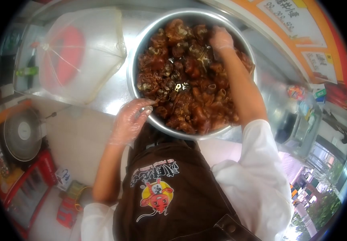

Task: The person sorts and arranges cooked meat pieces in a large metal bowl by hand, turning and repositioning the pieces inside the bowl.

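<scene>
Slick-looking meat pieces (192, 66) beside the right hand (221, 39), its grip indiscernible, could slip on their glossy surfaces, the left hand (130, 121) loosely spread near the basin (199, 137).

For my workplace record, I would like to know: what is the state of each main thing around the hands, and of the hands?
Metal basin: uncovered, well filled.
Brown food pieces: glossy, heaped.
Left hand: gloved, at the basin's rim; grip unclear.
Right hand: gloved, reaching over the food; grip unclear.
Translucent cover: spread open.
Apron: worn.
</scene>
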A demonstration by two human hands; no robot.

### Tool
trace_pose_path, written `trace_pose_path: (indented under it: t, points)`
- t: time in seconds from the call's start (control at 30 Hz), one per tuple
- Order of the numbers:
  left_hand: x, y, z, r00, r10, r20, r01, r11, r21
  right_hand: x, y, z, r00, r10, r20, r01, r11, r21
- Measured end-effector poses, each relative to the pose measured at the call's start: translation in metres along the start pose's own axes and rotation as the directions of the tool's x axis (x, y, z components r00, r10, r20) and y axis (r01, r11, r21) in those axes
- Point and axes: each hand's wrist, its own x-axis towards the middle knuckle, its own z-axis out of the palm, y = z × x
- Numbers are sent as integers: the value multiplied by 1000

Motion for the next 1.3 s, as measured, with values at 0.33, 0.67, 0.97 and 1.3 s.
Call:
trace_pose_path:
  t: [0.33, 0.67, 0.97, 1.3]
  points:
    - [-5, -2, 7, 999, 15, -36, -14, 999, 34, -1, 1, 12, 984, -172, -45, 169, 983, -66]
    - [5, 1, 7, 997, 70, -43, -71, 997, -7, 7, 51, 48, 913, 386, -136, -115, 560, 820]
    - [10, -7, 13, 998, 53, 42, -51, 997, -57, -21, -28, 32, 625, 753, 203, 142, -366, 920]
    - [18, -13, 9, 988, 126, 86, -125, 992, -12, -48, -43, -5, 815, 550, 183, -562, 674, 479]
